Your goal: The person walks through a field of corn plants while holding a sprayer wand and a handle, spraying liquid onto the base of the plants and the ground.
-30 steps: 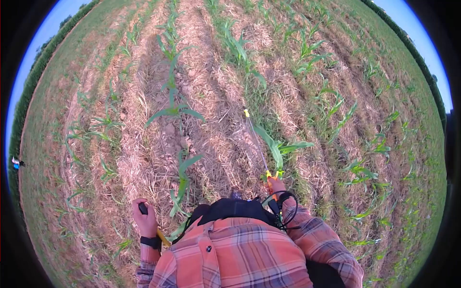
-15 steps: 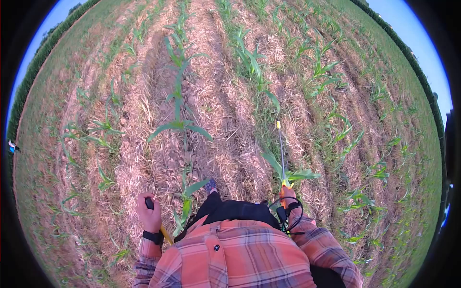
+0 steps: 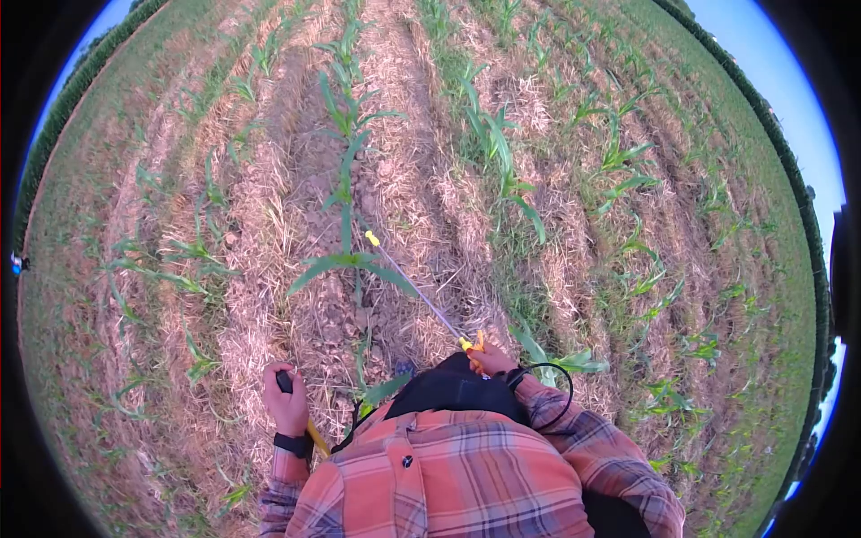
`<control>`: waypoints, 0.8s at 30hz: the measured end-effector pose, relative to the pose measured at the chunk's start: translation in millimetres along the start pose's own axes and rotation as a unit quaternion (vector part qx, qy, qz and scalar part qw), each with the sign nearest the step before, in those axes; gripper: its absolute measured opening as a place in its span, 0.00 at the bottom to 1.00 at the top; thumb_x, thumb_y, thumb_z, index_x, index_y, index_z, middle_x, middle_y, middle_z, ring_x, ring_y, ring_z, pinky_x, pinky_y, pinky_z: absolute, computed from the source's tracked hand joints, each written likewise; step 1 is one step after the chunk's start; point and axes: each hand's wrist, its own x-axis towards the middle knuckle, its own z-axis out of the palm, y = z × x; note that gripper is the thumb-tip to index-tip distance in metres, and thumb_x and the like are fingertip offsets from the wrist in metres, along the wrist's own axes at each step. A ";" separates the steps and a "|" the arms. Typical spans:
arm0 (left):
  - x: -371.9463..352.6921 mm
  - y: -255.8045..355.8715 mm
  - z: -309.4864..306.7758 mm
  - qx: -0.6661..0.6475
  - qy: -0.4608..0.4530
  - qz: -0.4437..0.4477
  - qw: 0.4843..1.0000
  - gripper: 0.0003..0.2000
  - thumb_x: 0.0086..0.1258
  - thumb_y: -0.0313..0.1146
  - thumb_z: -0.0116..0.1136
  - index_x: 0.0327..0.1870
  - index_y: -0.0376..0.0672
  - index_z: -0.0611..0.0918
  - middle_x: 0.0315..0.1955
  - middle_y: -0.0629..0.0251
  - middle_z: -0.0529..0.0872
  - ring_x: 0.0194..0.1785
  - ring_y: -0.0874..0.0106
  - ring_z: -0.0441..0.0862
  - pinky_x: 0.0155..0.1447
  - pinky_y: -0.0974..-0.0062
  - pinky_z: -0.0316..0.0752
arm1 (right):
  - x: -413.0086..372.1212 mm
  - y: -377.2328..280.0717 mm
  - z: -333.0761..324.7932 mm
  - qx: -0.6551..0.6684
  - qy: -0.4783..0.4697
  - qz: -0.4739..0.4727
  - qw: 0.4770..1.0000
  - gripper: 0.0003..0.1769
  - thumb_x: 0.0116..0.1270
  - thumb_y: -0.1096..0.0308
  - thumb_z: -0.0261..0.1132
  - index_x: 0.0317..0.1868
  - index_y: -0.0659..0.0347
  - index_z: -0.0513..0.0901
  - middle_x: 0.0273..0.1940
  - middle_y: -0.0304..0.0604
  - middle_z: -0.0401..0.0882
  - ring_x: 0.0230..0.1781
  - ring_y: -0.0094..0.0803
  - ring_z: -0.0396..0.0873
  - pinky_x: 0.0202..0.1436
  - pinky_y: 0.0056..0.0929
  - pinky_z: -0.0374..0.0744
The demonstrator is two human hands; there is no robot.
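My right hand (image 3: 493, 360) is closed around the orange-and-yellow trigger handle of a sprayer wand (image 3: 418, 293). The thin metal wand slants forward and left, its yellow nozzle (image 3: 372, 238) near the leaves of a young corn plant (image 3: 345, 261). A black hose (image 3: 569, 384) loops out beside my right wrist. At my left side, my left hand (image 3: 286, 405) grips the black end of a pump lever (image 3: 317, 437), whose yellow bar runs back past my wrist. Where the lever leads is hidden by my body.
Rows of young corn (image 3: 498, 148) run forward across straw-covered soil (image 3: 404, 170). Grassy weeds (image 3: 529, 291) grow between rows to the right. Below me, one shoe (image 3: 404, 368) shows beside a corn plant. Far off at the left edge is a small blue-clad figure (image 3: 17, 264).
My right hand has swung left with the wand, carrying the nozzle from the right-hand row to the corn plant ahead. My left hand keeps its hold on the lever and has barely moved.
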 end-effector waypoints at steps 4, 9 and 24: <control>26.1 -0.5 9.7 -0.013 -0.006 -0.012 1.000 0.07 0.52 0.21 0.49 0.31 0.41 0.69 0.18 0.74 0.66 0.22 0.83 0.63 0.26 0.85 0.60 | 27.6 -23.4 3.9 -0.090 -0.089 -0.024 0.992 0.14 0.57 0.56 0.56 0.30 0.60 0.70 0.20 0.34 0.71 0.16 0.18 0.67 0.18 0.17 0.66; 69.4 38.6 38.4 -0.004 0.030 -0.006 1.000 0.08 0.52 0.19 0.47 0.31 0.41 0.68 0.19 0.75 0.63 0.22 0.85 0.59 0.25 0.87 0.55 | 79.9 -53.1 -10.1 -0.047 -0.100 -0.054 0.992 0.15 0.55 0.57 0.58 0.31 0.61 0.71 0.21 0.34 0.73 0.19 0.19 0.69 0.22 0.17 0.67; 201.6 99.7 154.0 0.056 0.031 0.048 0.997 0.08 0.52 0.19 0.48 0.32 0.40 0.68 0.23 0.72 0.66 0.26 0.82 0.61 0.31 0.85 0.60 | 190.5 -153.8 -168.9 0.235 0.099 0.009 0.967 0.12 0.58 0.60 0.53 0.30 0.61 0.68 0.16 0.41 0.68 0.07 0.23 0.62 0.10 0.20 0.62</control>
